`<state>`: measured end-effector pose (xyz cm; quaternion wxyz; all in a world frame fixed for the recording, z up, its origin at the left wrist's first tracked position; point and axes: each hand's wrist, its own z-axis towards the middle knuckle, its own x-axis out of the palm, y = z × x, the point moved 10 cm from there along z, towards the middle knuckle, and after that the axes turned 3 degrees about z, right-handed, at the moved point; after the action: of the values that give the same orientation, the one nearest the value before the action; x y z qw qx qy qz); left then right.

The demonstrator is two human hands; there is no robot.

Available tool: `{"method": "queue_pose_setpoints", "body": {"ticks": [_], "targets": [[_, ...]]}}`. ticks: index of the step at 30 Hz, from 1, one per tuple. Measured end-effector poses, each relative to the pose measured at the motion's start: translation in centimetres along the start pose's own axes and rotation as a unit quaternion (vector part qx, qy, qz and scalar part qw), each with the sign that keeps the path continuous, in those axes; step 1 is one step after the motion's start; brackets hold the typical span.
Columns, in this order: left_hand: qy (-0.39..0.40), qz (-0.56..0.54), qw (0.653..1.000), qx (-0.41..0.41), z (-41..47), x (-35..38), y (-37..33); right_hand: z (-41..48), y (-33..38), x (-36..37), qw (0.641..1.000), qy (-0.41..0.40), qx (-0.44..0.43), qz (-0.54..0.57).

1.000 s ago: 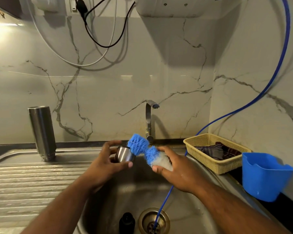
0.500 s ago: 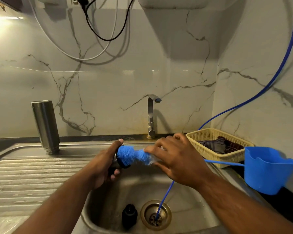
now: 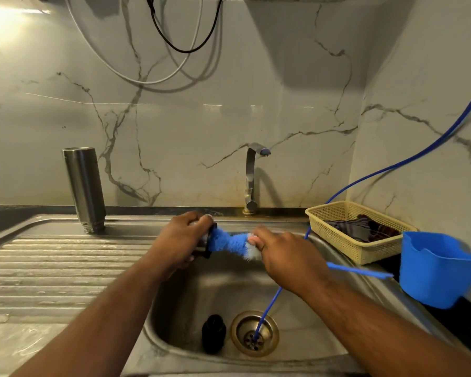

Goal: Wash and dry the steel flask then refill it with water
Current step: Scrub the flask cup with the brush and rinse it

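Both hands meet over the sink bowl. The left hand (image 3: 184,238) curls its fingers round a small steel cup (image 3: 206,240) (mostly hidden in the palm; only a dark rim and a glint of metal show). The right hand (image 3: 282,257) grips the bottle brush (image 3: 229,242) just behind its blue bristles, whose tip is at the cup's mouth. The brush's blue handle (image 3: 362,271) sticks out past the right wrist toward three o'clock.

Behind everything stands the veined marble wall (image 3: 174,145), with looped cables (image 3: 174,44) hanging at twelve o'clock. The steel sink (image 3: 310,346) fills the lower view, and its ribbed drainboard (image 3: 65,268) stretches away to nine o'clock.

At four o'clock from the hands a blue jug (image 3: 441,270) sits on the counter edge. Just beside it, at two o'clock, is a yellow basket (image 3: 335,240) holding a dark cloth (image 3: 362,229).

The steel flask (image 3: 85,189) stands mouth-down at the back of the drainboard, at ten o'clock from the hands and well apart from them.

The tap (image 3: 252,180) rises at twelve o'clock behind the bowl. A thin blue hose (image 3: 408,161) comes down from the upper right, passes behind the right hand, and ends in the drain (image 3: 242,333) at six o'clock. A small black cap (image 3: 214,333) stands just beside the drain.
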<state>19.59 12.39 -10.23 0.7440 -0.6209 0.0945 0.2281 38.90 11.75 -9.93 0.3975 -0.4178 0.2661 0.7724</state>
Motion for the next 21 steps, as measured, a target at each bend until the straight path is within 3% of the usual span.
{"method": "queue_pose_setpoints", "body": {"ticks": [3,5,8,12,14,16,18,21], "targets": [[-0.012,0.046,0.997,0.059,-0.6,0.6,-1.3,-0.3,-0.1,3.0,0.982,0.134,0.056,0.125],[-0.025,0.066,0.995,0.074,-0.6,0.9,-1.2,-0.6,0.1,3.1,0.968,0.161,0.082,0.174],[-0.047,0.015,0.996,0.074,0.1,0.6,-0.7,-1.0,1.2,1.2,0.970,0.126,0.056,0.201],[-0.052,-0.059,0.997,0.028,0.9,0.0,0.5,-1.4,3.4,-1.2,0.993,0.070,-0.062,0.070],[-0.045,-0.014,0.999,0.011,0.6,0.0,0.6,-1.2,4.4,-3.0,0.992,-0.006,-0.126,0.001],[-0.019,0.099,0.995,0.016,0.4,0.7,0.5,-1.4,5.3,-3.6,0.977,-0.051,-0.193,-0.067],[0.021,0.189,0.981,0.027,0.4,1.7,0.6,-1.8,5.5,-3.4,0.963,-0.050,-0.239,-0.110],[0.085,0.215,0.971,0.056,0.1,2.5,-0.1,-1.7,3.9,-3.7,0.969,-0.047,-0.233,-0.067]]}}
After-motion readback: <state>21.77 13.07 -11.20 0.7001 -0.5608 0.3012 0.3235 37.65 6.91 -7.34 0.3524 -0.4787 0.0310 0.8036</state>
